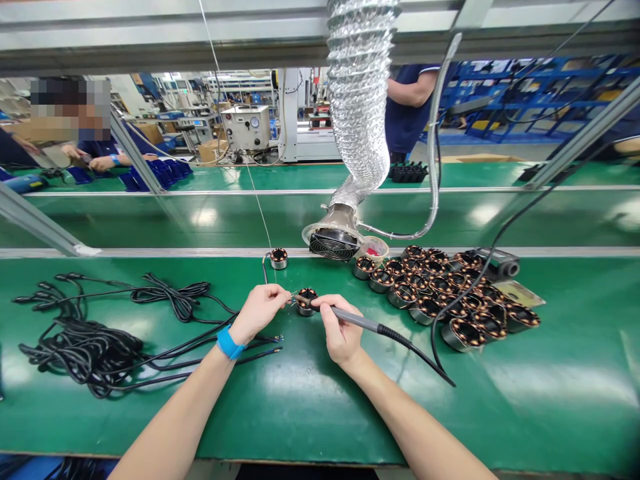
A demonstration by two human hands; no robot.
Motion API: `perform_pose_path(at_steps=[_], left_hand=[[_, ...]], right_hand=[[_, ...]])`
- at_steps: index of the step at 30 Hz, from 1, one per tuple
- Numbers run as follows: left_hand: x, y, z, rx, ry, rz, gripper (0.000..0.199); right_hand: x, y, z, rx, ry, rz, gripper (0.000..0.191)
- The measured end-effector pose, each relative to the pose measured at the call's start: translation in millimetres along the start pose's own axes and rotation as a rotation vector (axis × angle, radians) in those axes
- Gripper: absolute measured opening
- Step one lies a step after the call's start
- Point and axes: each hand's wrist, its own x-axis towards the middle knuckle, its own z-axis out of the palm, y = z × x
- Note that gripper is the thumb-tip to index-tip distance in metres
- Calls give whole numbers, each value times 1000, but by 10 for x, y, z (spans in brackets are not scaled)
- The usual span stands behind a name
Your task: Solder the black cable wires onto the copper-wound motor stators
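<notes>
My right hand (343,331) is closed on a grey soldering iron (357,320), whose tip end lies over a round copper-wound stator (307,308) on the green bench. To the left of that stator, my left hand (261,311), with a blue wristband (231,343), pinches thin wire ends (291,300) at its edge. Another stator (279,259) sits farther back, with a dark lead beside it. Black cables (95,350) lie coiled and bundled at the left, some with stripped ends near my left wrist.
Several stators (425,310) stand grouped at the right, near a tape roll (374,249). A fan hood (334,233) on a foil duct (361,100) hangs above the bench's back. People work beyond the rail.
</notes>
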Motion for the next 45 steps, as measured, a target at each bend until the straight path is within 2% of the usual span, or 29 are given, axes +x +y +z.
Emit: perform_pose_path(at_steps=[11, 32, 37, 41, 45], left_hand=[[-3, 0, -1, -9, 2, 3, 37], [8, -12, -1, -28, -17, 9, 37], [26, -30, 8, -44, -30, 16, 38], [39, -49, 16, -56, -28, 34, 35], [45, -69, 23, -21, -6, 111, 24]], right_hand=[[-4, 0, -10, 2, 49, 8, 19], [-21, 33, -12, -19, 53, 31, 19], [27, 36, 38, -73, -6, 33, 19], [100, 91, 120, -135, -81, -27, 28], [144, 159, 193, -133, -142, -41, 41]])
